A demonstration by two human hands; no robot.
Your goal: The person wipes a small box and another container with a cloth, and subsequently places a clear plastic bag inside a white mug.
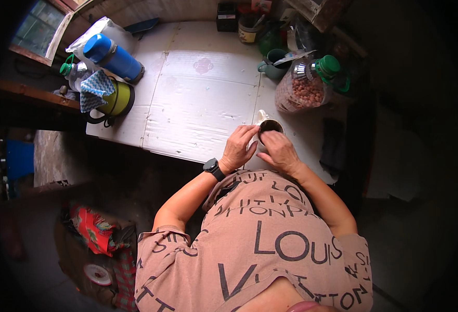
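Observation:
A light-coloured mug with a dark inside stands near the front right edge of the covered table. My left hand, with a black watch on its wrist, has its fingertips at the mug's rim on the left. The fingers of my right hand reach over the mug's opening and into it; they are slightly blurred, and whether they hold something is hidden. Beyond the mug to the right is a large clear plastic bottle with a green cap, partly filled with reddish-brown nuts or beans.
Behind the bottle stand a green mug, a jar and a black box. On the table's left are a blue flask, a green kettle-like vessel under a patterned cloth, and another green-capped bottle.

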